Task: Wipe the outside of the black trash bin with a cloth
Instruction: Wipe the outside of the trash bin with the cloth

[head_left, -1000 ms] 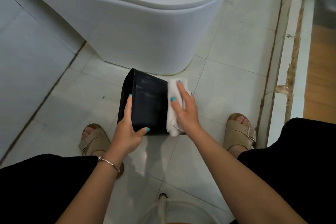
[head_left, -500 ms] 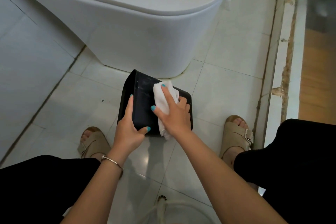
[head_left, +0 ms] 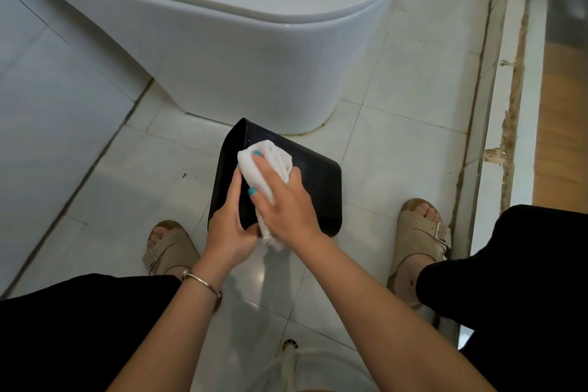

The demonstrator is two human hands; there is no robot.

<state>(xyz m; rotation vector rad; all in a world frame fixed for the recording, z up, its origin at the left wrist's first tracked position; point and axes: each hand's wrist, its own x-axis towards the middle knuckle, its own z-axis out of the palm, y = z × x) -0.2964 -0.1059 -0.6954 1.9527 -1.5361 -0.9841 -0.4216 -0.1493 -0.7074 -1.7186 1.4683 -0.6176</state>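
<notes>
The black trash bin (head_left: pixel 318 188) lies tipped on the tiled floor just in front of the toilet, one flat dark side facing up. My left hand (head_left: pixel 227 226) grips its near left corner, fingers along the left edge. My right hand (head_left: pixel 283 200) presses a crumpled white cloth (head_left: pixel 267 162) against the upper left part of that side, fingers spread over the cloth. A loose end of the cloth hangs below my right palm.
A white toilet (head_left: pixel 254 51) stands close behind the bin. My sandalled feet (head_left: pixel 420 232) sit either side on the pale floor tiles (head_left: pixel 397 149). A raised worn door sill (head_left: pixel 509 105) runs along the right. A floor drain (head_left: pixel 289 345) lies near my knees.
My right hand has slid the cloth leftward across the bin's upper face, from its right edge to its left side. My left hand has kept its hold on the corner.
</notes>
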